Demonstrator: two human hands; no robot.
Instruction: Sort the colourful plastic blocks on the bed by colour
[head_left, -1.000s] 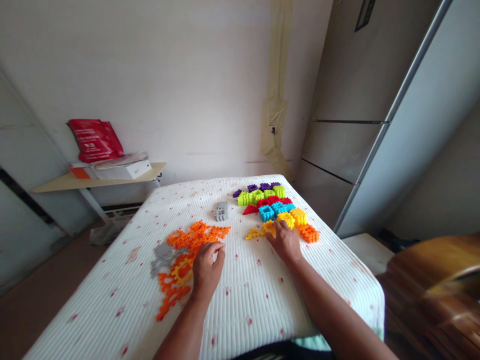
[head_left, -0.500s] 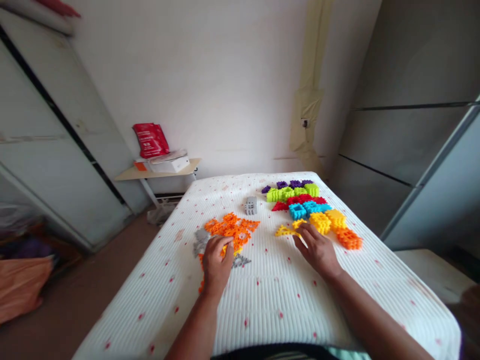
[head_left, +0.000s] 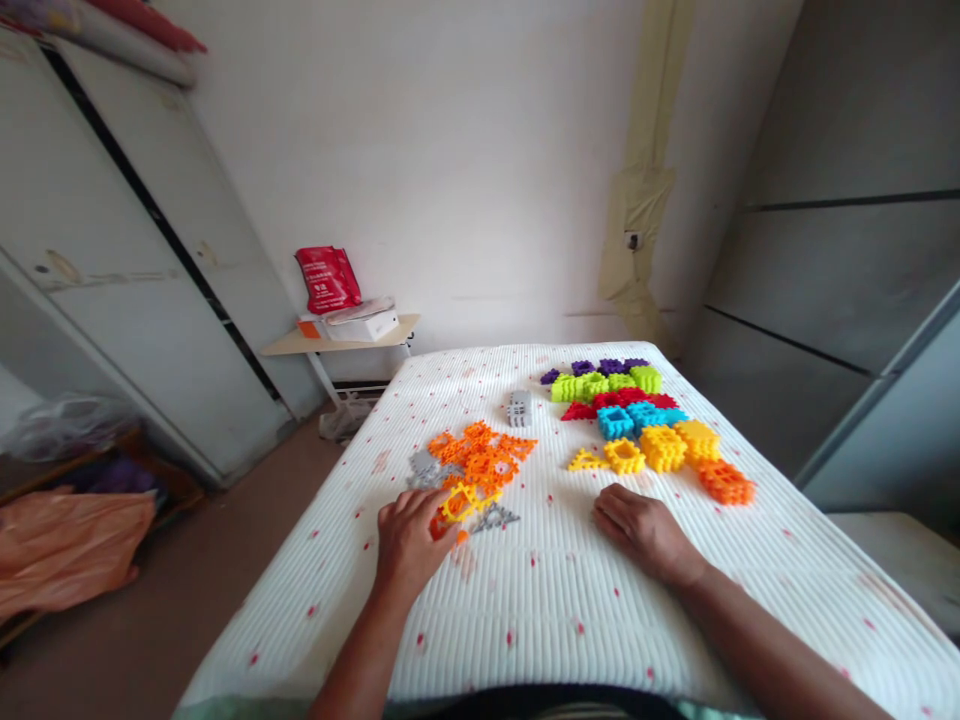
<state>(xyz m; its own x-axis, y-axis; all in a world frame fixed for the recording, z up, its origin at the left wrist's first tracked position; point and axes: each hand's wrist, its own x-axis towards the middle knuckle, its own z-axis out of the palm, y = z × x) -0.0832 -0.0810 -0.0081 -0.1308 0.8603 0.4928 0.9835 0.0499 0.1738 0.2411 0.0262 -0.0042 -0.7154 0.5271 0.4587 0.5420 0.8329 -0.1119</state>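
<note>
My left hand (head_left: 411,538) lies at the near left of a loose pile, thumb and fingers curled around an orange interlocking building piece (head_left: 439,522), mostly hidden by the hand. Just beyond the fingertips is a yellow ring-shaped piece (head_left: 459,503). Orange pieces (head_left: 491,462) heap up behind it, with grey pieces (head_left: 426,468) at the left and a grey triangle (head_left: 496,517) at the right. On the quilted cover, my right hand (head_left: 637,527) rests with its fingers curled in and nothing visible in them. Ahead of it sit a yellow triangle (head_left: 587,460) and a yellow square ring (head_left: 624,456).
Rows of pieces stand at the right: yellow stacks (head_left: 664,448), an orange stack (head_left: 725,482), blue (head_left: 616,422), red (head_left: 581,411), green (head_left: 568,388) and purple (head_left: 583,368). A grey stack (head_left: 519,408) stands mid-bed. A side table (head_left: 289,345) bears boxes and a red bag (head_left: 328,280).
My right hand has left the yellow square ring and come back toward me, its fingers curling. My left hand has shifted left and nearer, uncovering the yellow piece. The view has turned slightly left.
</note>
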